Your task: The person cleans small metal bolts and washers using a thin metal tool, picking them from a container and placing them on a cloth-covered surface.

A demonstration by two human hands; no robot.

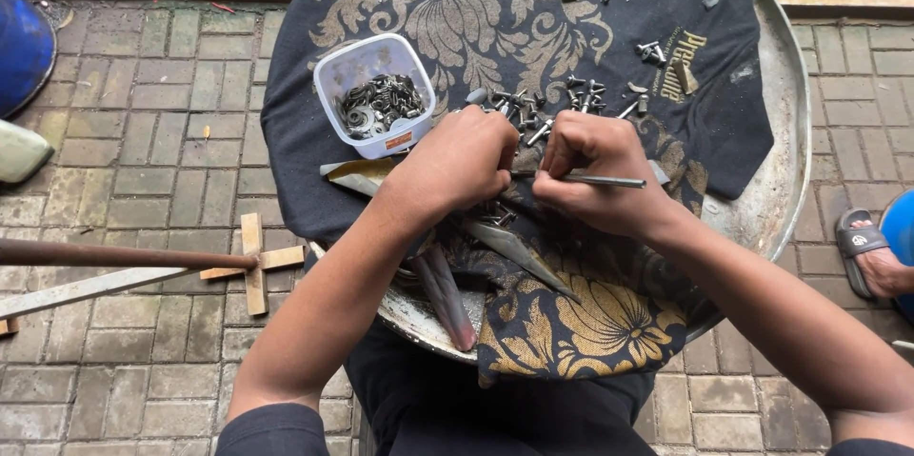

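My left hand [464,159] is curled shut over something small that its fingers hide, just left of my right hand [592,170]. In my right fist lies a thin metal rod [609,181] that sticks out to the right. Both fists meet over a black cloth with a gold flower pattern [533,9] spread on a round metal tray [776,180]. Loose bolts and small metal parts [543,104] lie on the cloth just beyond my knuckles. A clear plastic tub [367,66] of dark metal rings stands to the left of them.
Long pointed metal blades [519,251] lie under my wrists. A small wooden cross [254,261] and a rusty bar [114,254] lie on the brick paving at left. Another person's sandalled foot [871,256] is at the right edge. A blue round object [21,47] sits far left.
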